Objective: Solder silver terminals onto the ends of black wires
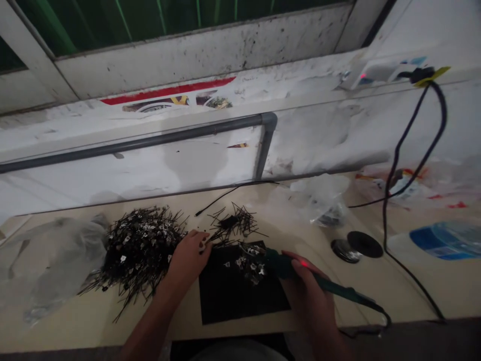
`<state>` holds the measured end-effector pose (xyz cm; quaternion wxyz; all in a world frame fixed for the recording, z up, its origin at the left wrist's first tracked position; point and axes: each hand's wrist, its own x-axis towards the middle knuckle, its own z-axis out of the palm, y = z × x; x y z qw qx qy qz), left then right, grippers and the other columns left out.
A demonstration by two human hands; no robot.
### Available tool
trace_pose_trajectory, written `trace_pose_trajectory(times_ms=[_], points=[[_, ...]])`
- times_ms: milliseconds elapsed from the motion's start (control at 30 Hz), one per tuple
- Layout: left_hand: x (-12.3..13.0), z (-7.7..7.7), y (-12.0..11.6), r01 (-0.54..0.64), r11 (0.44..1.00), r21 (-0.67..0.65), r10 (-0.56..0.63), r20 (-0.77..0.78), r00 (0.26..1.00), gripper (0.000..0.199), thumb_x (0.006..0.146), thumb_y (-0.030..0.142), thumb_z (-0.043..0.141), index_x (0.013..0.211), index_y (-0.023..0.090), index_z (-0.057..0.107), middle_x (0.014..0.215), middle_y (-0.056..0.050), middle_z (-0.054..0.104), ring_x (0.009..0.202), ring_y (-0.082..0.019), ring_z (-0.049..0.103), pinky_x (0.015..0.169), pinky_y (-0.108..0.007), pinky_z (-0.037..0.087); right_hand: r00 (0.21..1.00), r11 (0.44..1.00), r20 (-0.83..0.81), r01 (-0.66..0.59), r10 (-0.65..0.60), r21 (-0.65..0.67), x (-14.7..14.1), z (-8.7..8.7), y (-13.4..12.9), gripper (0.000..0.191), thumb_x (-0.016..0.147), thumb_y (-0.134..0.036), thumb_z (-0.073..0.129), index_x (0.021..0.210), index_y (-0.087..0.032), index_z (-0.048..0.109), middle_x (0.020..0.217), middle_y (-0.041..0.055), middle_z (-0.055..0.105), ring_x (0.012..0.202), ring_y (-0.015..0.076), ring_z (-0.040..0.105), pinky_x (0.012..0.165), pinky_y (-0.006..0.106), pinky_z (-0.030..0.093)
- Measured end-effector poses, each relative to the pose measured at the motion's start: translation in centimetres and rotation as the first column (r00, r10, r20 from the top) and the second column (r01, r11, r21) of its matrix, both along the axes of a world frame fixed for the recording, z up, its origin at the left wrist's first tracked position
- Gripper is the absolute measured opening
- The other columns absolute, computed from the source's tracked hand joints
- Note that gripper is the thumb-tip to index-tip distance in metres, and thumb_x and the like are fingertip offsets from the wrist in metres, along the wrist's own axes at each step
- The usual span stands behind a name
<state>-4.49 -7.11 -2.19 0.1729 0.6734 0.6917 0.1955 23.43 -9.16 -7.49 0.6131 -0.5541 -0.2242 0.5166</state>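
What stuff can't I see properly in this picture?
All in the head view:
Green tool: its tip is lost against the small pieces.
Left hand: what its fingers hold, if anything, is too small and blurred.
Plastic bag on the left: cloudy folds hide any contents.
Bottle: cut off by the right edge.

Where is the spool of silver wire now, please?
In the head view, the spool of silver wire lies on the right side of the table, just left of the black cable, between the right hand and the blue-labelled bottle.
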Motion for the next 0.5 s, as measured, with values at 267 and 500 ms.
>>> trace_pose_trajectory(times_ms=[267, 500], points=[[1.9, 0.3, 3.7, -0.037, 0.993, -0.112, 0.024, -0.11, 0.994, 0.032, 0.095, 0.049, 0.08, 0.102, 0.019, 0.072, 0.109, -0.009, 0.073, 0.099, -0.028, 0.071, 0.08, -0.034, 0.052, 0.981, 0.998, -0.181, 0.058, -0.065, -0.04, -0.1, 1.2, 0.4, 0.034, 0.066, -0.05, 0.092, 0.086, -0.025, 0.083, 0.102, 0.0058, 0.081, 0.098, 0.0253, 0.075, 0.086, 0.039, 0.062], [2.8, 1.3, 4.1, -0.004, 0.983, -0.186, -0.025, -0.151, 0.988, 0.017, 0.096, 0.038, 0.081, 0.104, 0.022, 0.077, 0.105, -0.006, 0.076, 0.094, -0.025, 0.073, 0.077, -0.03, 0.048, 0.98, 0.996, -0.181, 0.086, -0.089, -0.022, 0.2, 0.8, 0.6, 0.03, 0.065, -0.046, 0.094, 0.082, -0.025, 0.082, 0.104, 0.0067, 0.081, 0.102, 0.0269, 0.074, 0.088, 0.04, 0.061]])
